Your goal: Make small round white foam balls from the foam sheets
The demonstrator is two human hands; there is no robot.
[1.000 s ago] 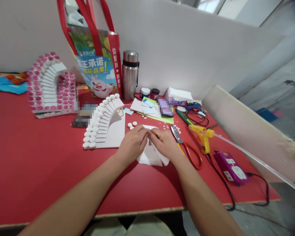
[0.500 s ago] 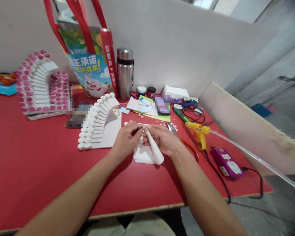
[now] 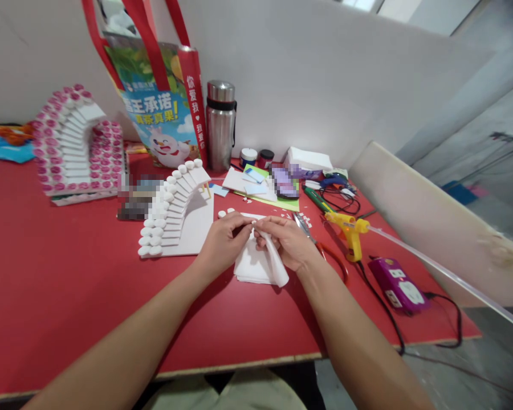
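My left hand (image 3: 224, 242) and my right hand (image 3: 288, 242) meet over the red table (image 3: 68, 290), fingertips pinched together on a white foam strip (image 3: 277, 265) that droops toward me. Under it lies a small stack of white foam sheets (image 3: 250, 266). Left of my hands stands a white foam arch bridge model (image 3: 177, 210) lined with white round pieces. Two loose white rounds (image 3: 222, 214) lie just beyond my left hand. Red-handled scissors (image 3: 320, 247) lie right beside my right hand.
A yellow glue gun (image 3: 350, 230) and a purple power strip (image 3: 399, 290) sit to the right. A pink-dotted arch model (image 3: 74, 151), a printed bag (image 3: 162, 108), a steel flask (image 3: 220, 134), small jars and paper scraps stand along the back wall.
My hands have stayed together on the strip; my right hand has rolled palm-up and lifted the strip off the stack. The camera view has shifted slightly.
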